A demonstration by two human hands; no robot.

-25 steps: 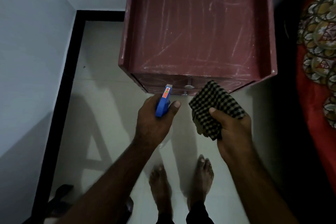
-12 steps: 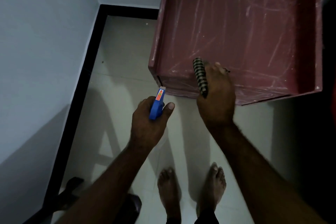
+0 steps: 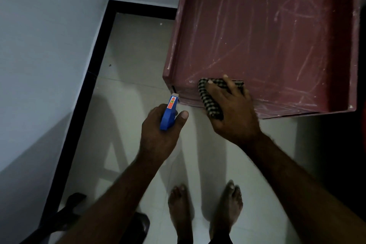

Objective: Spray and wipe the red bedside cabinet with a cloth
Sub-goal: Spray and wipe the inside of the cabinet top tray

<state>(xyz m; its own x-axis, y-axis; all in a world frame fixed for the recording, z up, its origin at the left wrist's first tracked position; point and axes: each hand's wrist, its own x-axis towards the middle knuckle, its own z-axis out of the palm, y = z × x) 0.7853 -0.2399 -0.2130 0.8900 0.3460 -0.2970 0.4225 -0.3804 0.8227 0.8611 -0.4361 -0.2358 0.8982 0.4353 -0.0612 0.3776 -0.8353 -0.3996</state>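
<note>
- Pale tiled floor [image 3: 128, 55], dim corner, black skirting [image 3: 87, 85] along grey walls.
- Red bedside cabinet [image 3: 267, 45] upper right of frame, recessed top streaked with white marks.
- Checked cloth [image 3: 208, 99] at front-left of top, draped over front lip.
- Right hand [image 3: 233, 113] flat on cloth, fingers spread, pressing down.
- Left hand [image 3: 158, 134] mid-frame, just below-left of cabinet corner, fingers wrapped round blue spray bottle [image 3: 168, 113], nozzle toward cabinet.
- Bare feet [image 3: 180, 204] bottom centre.
</note>
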